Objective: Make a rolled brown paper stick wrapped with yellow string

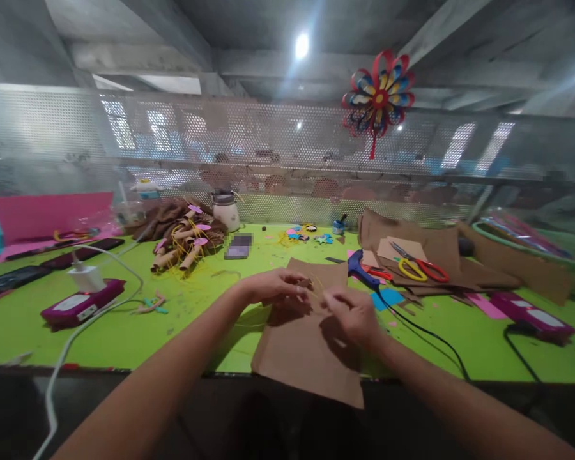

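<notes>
Above a brown paper sheet (309, 354), my two hands meet over the near edge of the table. My left hand (278, 285) is closed, its fingertips pinched around thin yellow string (317, 281). A small brown piece seems to be at those fingertips, but its shape is unclear. From the right, my right hand (355, 314) pinches the same string between thumb and forefinger. The sheet lies flat beneath both hands, with its near end overhanging the table edge. Just beyond my right hand lies a blue hot glue gun (361, 271) with a black cord.
Yellow-and-red-handled scissors (419, 268) rest on brown cardboard (479, 273) at right. Purple power strips (84, 303) (531, 316) sit at both sides. Brown paper rolls (189, 246), a phone (238, 246) and a jar (226, 211) stand farther back. A paper flower (379, 99) hangs above.
</notes>
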Available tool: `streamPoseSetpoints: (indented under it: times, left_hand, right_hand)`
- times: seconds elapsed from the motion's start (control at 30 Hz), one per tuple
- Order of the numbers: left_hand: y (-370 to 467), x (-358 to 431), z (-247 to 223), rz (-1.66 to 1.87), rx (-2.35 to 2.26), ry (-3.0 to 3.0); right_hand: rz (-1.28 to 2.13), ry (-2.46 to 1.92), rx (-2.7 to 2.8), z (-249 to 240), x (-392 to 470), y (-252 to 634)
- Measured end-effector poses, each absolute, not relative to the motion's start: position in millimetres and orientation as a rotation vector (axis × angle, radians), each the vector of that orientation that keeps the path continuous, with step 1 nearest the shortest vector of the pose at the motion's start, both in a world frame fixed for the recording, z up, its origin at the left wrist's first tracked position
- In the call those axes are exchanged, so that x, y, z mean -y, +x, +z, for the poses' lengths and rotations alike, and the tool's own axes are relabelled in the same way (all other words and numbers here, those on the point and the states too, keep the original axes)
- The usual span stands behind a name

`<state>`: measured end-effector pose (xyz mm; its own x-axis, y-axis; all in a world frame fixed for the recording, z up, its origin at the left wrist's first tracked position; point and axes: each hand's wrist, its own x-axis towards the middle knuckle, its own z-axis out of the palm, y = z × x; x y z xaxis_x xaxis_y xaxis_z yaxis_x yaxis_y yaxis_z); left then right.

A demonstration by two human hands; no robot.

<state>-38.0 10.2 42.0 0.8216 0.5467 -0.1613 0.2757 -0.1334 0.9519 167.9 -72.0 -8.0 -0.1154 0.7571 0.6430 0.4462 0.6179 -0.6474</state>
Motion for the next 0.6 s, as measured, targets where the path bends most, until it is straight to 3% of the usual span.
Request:
streamPoseSetpoints:
  times: [0.13,0.27,0.37,0.6]
  left_hand:
    - [-39,-8,28,0.299,-0.705,1.744]
    - [-43,-5,25,0.269,-0.691,1.832]
    - [-44,-4,26,0.274,-0.739,1.930]
    - [-39,-6,18,0.179,-0.855,2.390]
  right_hand:
    - [0.444,-1.062,1.582,-2,46,171]
    - [0.947,-1.038,1.800,5,27,164]
    - [1.133,-1.174,1.982,11,22,164]
    - [0.637,-1.493,2.522,50,45,216]
